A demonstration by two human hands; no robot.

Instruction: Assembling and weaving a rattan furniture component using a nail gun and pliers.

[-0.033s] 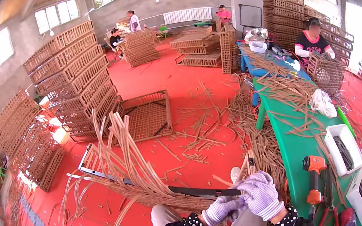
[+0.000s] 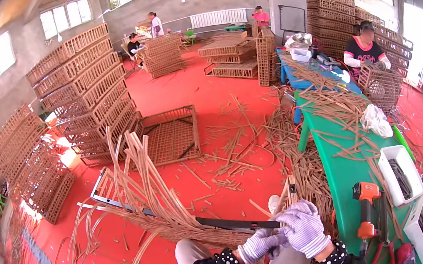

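Note:
A partly woven brown wicker panel (image 2: 172,230) lies across in front of my knees. A dark flat bar (image 2: 230,223) runs along its upper edge, and long loose wicker strips (image 2: 145,174) stick up and curl from its left part. At its right end my left hand (image 2: 259,246), in a pale striped glove, is closed low by the bar's end. My right hand (image 2: 306,229), gloved alike, is closed just above it, fingers touching the left. What the fingertips pinch is hidden. A brown frame piece with a dark fitting (image 2: 290,189) rises just beyond the hands.
On the green table (image 2: 324,162) at right are an orange-and-black power tool (image 2: 366,208), red-handled pliers (image 2: 385,251), white bins (image 2: 400,175) of dark strips, and wicker offcuts (image 2: 333,105). Crates (image 2: 79,87) are stacked at left. Scraps (image 2: 297,152) litter the red floor. Co-workers (image 2: 367,52) sit farther off.

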